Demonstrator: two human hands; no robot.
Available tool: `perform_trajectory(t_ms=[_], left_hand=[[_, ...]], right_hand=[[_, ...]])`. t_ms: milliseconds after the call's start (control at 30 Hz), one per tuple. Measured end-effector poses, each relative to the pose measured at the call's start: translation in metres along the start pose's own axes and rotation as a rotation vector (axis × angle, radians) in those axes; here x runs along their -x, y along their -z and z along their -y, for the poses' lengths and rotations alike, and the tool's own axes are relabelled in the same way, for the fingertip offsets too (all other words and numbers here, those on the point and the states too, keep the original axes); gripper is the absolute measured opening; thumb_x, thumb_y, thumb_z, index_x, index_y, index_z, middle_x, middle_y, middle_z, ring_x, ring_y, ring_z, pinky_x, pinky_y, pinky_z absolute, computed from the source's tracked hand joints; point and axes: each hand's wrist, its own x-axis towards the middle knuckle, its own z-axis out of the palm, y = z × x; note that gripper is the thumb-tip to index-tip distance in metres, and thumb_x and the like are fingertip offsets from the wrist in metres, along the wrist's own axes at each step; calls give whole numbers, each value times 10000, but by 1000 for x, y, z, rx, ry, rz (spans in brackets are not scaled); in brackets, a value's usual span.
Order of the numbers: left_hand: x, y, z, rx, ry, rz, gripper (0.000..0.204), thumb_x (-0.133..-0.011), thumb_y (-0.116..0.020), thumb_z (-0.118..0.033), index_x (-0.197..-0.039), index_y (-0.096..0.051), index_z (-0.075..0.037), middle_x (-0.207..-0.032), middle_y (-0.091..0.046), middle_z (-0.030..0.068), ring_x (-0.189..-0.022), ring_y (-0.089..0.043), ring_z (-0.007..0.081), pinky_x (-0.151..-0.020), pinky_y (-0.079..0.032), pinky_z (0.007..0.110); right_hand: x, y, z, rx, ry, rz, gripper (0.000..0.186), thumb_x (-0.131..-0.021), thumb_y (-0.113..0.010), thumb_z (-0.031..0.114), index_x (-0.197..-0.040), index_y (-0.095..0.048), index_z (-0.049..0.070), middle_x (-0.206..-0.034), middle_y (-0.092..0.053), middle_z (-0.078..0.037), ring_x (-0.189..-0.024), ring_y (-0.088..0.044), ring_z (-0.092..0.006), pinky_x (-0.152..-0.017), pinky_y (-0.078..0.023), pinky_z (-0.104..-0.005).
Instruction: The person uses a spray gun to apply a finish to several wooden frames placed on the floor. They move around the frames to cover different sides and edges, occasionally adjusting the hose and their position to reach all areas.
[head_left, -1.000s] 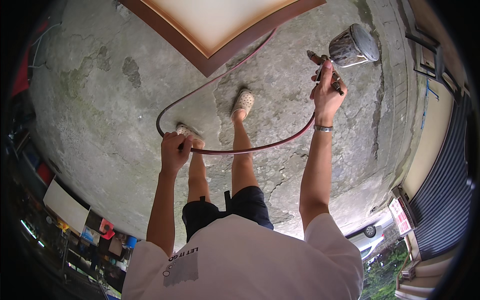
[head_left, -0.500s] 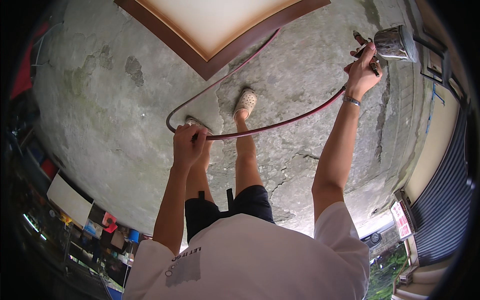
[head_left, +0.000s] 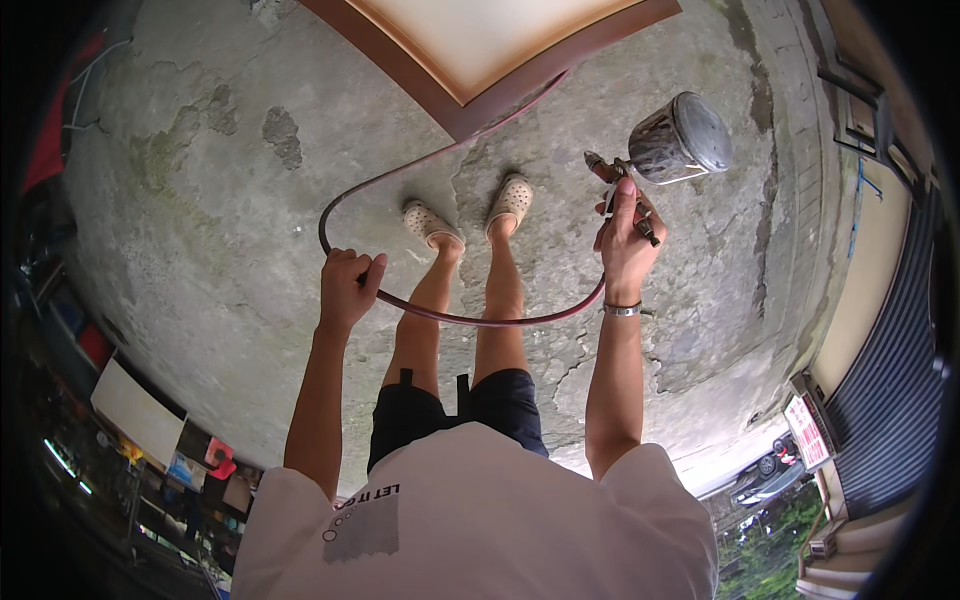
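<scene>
My right hand [head_left: 628, 240] is closed around a spray gun [head_left: 645, 225], with the nozzle end pointing up and to the left. A paint-stained metal cup [head_left: 675, 138] is attached to the gun and tilts to the right. From the gun's handle a dark red hose [head_left: 480, 321] sags in a curve past my shins to my left hand [head_left: 350, 288], whose fingers are wrapped round it. Beyond that hand the hose loops away toward a panel [head_left: 470, 50] with a pale middle and a brown border, at the top of the view.
Cracked, patchy concrete floor [head_left: 250, 250] surrounds my feet in beige clogs [head_left: 512, 200]. Along the right stand a dark metal frame [head_left: 865, 120] and a corrugated shutter [head_left: 885, 360]. Cluttered goods and a white board [head_left: 138, 408] line the lower left.
My right hand has brought the spray gun inward, left and closer to my body. My left hand has shifted slightly left with the hose, which now sags lower between my hands. My left foot has stepped forward.
</scene>
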Motion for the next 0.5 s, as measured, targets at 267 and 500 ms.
perform_trajectory(t_ms=[267, 500], left_hand=[[12, 24, 24, 23, -76, 45, 455, -906, -743, -160, -554, -480, -42, -500, -380, 99, -516, -402, 281, -626, -363, 403], [13, 26, 15, 69, -44, 68, 452, -901, -742, -160, -558, -472, -43, -507, -389, 98, -522, -418, 281, -632, -366, 398]], right_hand=[[84, -16, 14, -2, -57, 189, 390, -1006, -688, 333, -1078, -757, -44, -749, -729, -131, -659, -691, -148, -605, -513, -291], [42, -22, 42, 76, 72, 118, 359, -1014, -680, 342, -1041, -777, -3, -598, -566, -41, -553, -482, -101, -542, -435, -295]])
